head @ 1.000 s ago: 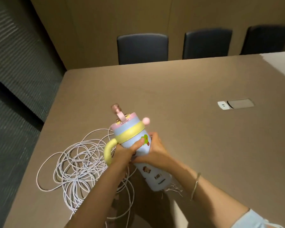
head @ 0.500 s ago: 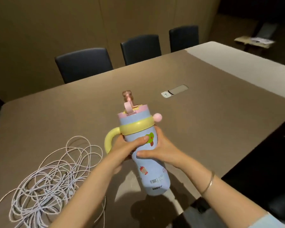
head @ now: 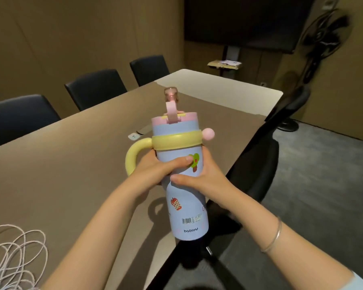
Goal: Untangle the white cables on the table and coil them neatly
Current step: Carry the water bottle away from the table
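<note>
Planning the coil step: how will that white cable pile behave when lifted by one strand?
Probably floppy: the white cable pile lies in loose, thin overlapping loops on the table. Lifting one strand would likely drag neighbouring loops, since they cross each other. Likely light for its spread. Both hands are occupied by the tumbler.

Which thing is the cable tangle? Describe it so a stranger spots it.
Start from the long brown table. At its near left corner, left of both hands holding the blue bottle, lie the white cables. It is the only loose pile of thin looping cord.
</note>
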`<action>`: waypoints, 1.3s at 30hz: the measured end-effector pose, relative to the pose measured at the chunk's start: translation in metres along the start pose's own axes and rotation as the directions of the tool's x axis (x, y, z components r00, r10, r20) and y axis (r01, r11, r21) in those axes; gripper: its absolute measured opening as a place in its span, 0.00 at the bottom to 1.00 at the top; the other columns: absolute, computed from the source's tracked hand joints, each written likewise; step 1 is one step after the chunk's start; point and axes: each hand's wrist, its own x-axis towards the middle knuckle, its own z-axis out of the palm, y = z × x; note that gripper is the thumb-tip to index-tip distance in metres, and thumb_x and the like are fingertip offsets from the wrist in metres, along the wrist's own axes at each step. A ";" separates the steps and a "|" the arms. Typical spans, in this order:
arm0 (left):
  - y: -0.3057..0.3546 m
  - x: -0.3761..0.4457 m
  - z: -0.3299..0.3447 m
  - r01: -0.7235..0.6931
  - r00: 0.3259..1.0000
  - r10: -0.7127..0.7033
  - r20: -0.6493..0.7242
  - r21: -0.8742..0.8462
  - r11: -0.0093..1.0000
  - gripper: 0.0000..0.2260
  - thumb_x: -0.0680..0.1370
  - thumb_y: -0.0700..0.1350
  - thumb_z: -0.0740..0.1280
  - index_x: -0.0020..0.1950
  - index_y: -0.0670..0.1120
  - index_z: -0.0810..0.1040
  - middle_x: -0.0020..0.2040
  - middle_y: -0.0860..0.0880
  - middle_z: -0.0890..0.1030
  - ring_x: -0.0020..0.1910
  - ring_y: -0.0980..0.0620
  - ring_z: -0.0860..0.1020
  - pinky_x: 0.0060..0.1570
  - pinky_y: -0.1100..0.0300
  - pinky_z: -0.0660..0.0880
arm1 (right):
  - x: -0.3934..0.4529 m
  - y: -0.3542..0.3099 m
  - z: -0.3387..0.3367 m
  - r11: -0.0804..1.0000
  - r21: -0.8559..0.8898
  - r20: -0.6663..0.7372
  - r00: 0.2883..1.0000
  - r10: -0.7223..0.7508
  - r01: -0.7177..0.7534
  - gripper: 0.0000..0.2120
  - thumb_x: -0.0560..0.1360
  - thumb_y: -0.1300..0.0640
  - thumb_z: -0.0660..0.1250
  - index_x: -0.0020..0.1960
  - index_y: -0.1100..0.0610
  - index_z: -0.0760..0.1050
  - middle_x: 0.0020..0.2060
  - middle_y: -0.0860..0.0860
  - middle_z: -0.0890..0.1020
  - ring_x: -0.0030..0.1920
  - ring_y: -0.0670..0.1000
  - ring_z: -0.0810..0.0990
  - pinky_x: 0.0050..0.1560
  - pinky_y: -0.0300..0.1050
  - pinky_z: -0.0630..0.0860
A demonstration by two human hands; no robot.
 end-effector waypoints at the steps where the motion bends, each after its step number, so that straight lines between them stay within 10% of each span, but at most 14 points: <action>1: 0.006 0.002 0.013 -0.022 1.000 0.022 0.011 0.001 1.000 0.17 0.72 0.48 0.76 0.59 0.51 0.80 0.51 0.50 0.86 0.49 0.51 0.85 0.42 0.57 0.80 | -0.005 -0.004 -0.013 1.000 -0.006 -0.017 1.000 -0.009 0.009 0.38 0.65 0.63 0.79 0.68 0.55 0.60 0.57 0.51 0.79 0.54 0.47 0.82 0.48 0.42 0.80; 18: 0.027 0.079 0.289 -0.042 0.989 0.052 0.135 -0.071 0.997 0.16 0.72 0.41 0.75 0.59 0.43 0.80 0.49 0.47 0.86 0.45 0.52 0.85 0.36 0.64 0.79 | -0.091 0.019 -0.278 0.998 -0.068 -0.271 0.963 -0.008 -0.010 0.47 0.56 0.49 0.80 0.69 0.52 0.61 0.58 0.48 0.80 0.56 0.46 0.82 0.54 0.49 0.81; 32: 0.035 0.316 0.394 0.001 0.965 0.018 0.261 -0.070 0.998 0.22 0.70 0.45 0.77 0.62 0.45 0.78 0.49 0.49 0.86 0.47 0.50 0.85 0.40 0.59 0.81 | 0.033 0.044 -0.463 0.999 0.004 -0.387 0.921 0.048 -0.051 0.36 0.66 0.67 0.78 0.65 0.49 0.63 0.54 0.46 0.82 0.52 0.44 0.83 0.45 0.38 0.80; 39: 0.053 0.422 0.445 0.069 0.932 -0.041 0.360 -0.064 0.996 0.21 0.75 0.57 0.68 0.64 0.49 0.77 0.51 0.50 0.86 0.49 0.51 0.85 0.40 0.60 0.81 | 0.095 0.054 -0.557 0.993 0.071 -0.386 0.916 0.112 -0.092 0.36 0.69 0.60 0.75 0.71 0.55 0.59 0.57 0.53 0.79 0.50 0.43 0.83 0.44 0.35 0.78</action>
